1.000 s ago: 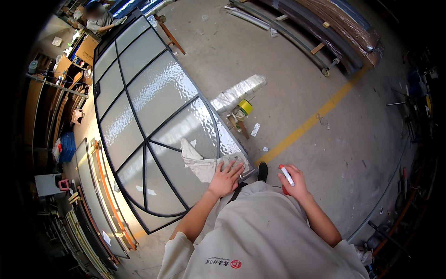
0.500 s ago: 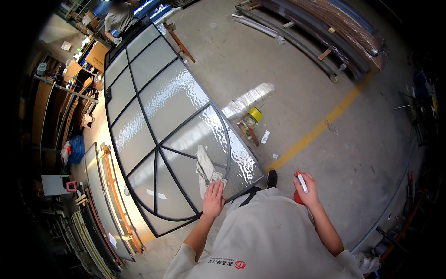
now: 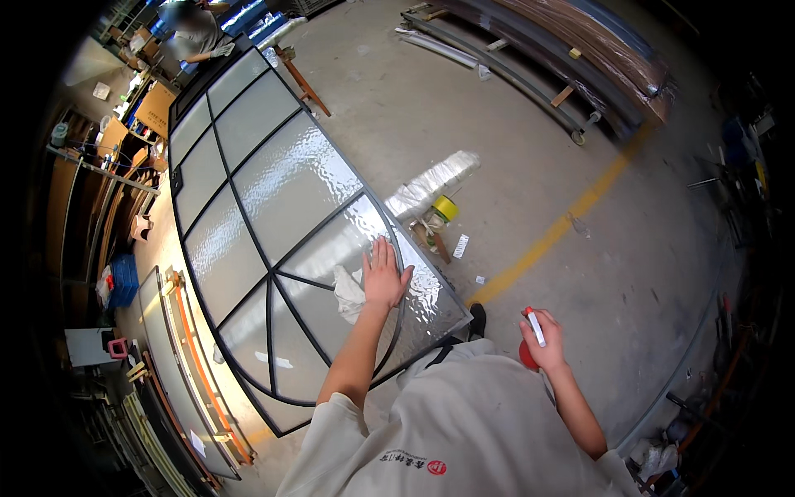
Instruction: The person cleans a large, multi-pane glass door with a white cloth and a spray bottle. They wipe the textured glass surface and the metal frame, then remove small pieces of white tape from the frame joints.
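Observation:
A large dark-framed glass door panel (image 3: 277, 199) lies flat, its textured panes divided by straight and curved black bars. My left hand (image 3: 383, 277) rests on a pane near the curved bar, fingers stretched out and spread, holding nothing. Beside it a crumpled whitish cloth (image 3: 349, 296) lies on the glass, partly hidden by my hand and forearm. Off the panel's near right corner, my right hand (image 3: 546, 344) grips a white marker (image 3: 535, 326) with a red end. Under that hand shows a red round object (image 3: 528, 356); whether the hand holds it I cannot tell.
A co-worker (image 3: 195, 37) stands at the panel's far end. Wrapped long profiles (image 3: 571, 58) lie on a wheeled rack at far right. A yellow tape roll (image 3: 445, 208) sits by the panel's right edge. Shelves (image 3: 99, 182) and leaning frames (image 3: 186, 364) line the left.
My left hand has let go of the cloth and moved forward and right onto the glass, fingers spreading. The cloth is bunched up smaller. My right hand still has the marker.

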Action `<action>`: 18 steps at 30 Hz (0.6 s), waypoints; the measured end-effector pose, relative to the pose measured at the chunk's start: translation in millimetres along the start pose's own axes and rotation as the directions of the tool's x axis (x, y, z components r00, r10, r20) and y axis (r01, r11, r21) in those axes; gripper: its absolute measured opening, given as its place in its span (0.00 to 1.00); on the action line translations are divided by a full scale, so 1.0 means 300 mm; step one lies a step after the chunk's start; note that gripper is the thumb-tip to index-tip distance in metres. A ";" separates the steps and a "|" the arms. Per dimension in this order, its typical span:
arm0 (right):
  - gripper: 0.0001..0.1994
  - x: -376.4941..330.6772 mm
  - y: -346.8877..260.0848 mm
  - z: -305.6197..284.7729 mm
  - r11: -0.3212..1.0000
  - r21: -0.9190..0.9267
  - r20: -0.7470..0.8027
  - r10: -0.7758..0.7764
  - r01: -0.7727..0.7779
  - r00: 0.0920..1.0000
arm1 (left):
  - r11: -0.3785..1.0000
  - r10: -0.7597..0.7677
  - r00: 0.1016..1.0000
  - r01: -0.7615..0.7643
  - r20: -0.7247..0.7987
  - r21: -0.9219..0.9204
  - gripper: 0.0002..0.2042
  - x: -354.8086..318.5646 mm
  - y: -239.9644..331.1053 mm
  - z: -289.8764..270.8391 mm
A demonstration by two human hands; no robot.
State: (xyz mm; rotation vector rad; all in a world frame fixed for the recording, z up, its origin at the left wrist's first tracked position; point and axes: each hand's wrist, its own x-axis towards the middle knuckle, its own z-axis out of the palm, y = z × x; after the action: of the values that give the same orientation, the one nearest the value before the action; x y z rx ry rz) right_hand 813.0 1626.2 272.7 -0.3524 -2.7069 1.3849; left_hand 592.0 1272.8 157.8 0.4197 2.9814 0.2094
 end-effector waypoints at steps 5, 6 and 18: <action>0.13 -0.042 -0.001 0.016 0.998 0.043 -0.021 0.047 -0.047 0.999 | 0.993 0.105 0.994 -0.106 -0.030 -0.055 0.45 -0.048 -0.024 0.025; 0.13 -0.052 0.004 0.019 0.997 0.045 -0.026 0.059 -0.058 0.998 | 0.989 0.140 0.990 -0.140 -0.006 -0.055 0.44 -0.098 -0.024 0.021; 0.13 -0.025 0.017 0.027 0.995 0.069 -0.101 0.076 -0.069 0.992 | 0.905 0.378 0.863 -0.268 0.335 -0.331 0.11 -0.150 -0.188 -0.198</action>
State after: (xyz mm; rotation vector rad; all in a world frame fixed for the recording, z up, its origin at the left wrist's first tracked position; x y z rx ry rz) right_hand 819.7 1620.9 264.0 -0.5069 -2.5830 1.4276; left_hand 611.6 1199.4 212.2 0.8232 2.4239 0.5001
